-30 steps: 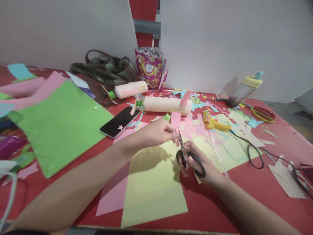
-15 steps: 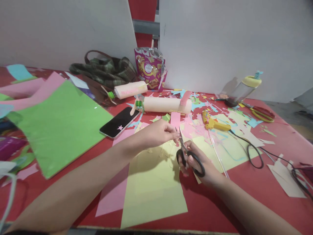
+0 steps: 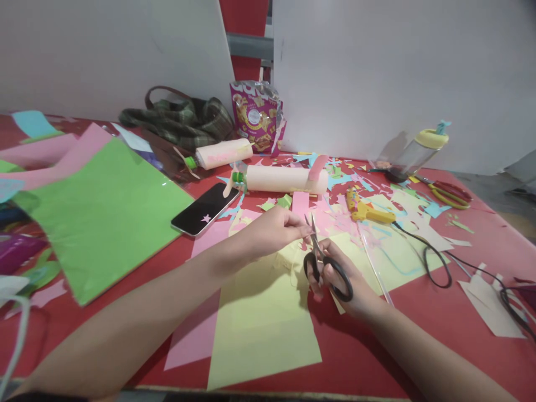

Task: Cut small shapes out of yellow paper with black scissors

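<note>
My right hand [image 3: 347, 282] grips black-handled scissors [image 3: 324, 262], blades pointing up and away, over a yellow paper sheet [image 3: 259, 324] on the red table [image 3: 377, 352]. My left hand [image 3: 272, 229] pinches a small scrap of paper right at the scissor blades; the scrap is too small to make out clearly. A pink sheet [image 3: 196, 329] lies under the yellow one.
A big green sheet [image 3: 100, 212] and a phone [image 3: 205, 208] lie at left. Two paper-wrapped bottles [image 3: 285, 178] and a snack bag [image 3: 256, 114] are behind. A yellow glue gun [image 3: 368, 212] with black cord [image 3: 435, 262], a bottle [image 3: 419, 153], red-yellow scissors [image 3: 450, 194] and several scraps are at right.
Both hands shifted slightly; the scissors rose a little and the blades stand closer to my left fingertips. Nothing else moved.
</note>
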`<state>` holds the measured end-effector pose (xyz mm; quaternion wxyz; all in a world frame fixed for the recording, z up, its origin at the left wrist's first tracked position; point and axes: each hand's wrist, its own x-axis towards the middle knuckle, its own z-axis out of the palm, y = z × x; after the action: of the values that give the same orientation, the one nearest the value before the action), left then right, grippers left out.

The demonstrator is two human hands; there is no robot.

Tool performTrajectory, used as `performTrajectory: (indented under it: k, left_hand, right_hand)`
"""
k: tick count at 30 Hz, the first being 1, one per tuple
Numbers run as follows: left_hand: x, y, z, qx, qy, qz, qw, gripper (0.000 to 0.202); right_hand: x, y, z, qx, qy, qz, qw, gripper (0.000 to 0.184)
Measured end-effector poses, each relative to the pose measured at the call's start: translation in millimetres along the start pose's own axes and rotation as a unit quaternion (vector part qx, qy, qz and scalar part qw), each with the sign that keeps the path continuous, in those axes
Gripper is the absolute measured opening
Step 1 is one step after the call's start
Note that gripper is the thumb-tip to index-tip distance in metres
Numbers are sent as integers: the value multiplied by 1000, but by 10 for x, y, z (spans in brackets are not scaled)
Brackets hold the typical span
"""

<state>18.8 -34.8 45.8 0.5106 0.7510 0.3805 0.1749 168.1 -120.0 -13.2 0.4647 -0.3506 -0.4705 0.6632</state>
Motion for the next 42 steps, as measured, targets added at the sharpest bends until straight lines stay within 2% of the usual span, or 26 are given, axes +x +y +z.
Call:
performTrajectory:
  k: [15,22,34,42]
  left_hand:
    - [-32,56,104,-29,20,5,999,27]
    - [-26,54,166,-43,64,9,997,28]
    - [-45,27,270,-60,92,33,993,26]
    - [-55,21,290,-90,78,31,992,26]
  right_hand:
    - [4,-7,21,-7,21,-19,1000,28]
    - [5,7,19,-23,23,-27,999,26]
    - [-14,-21,15,-64,36,-24,997,24]
    - [-7,-41,45,-74,47,-22,996,27]
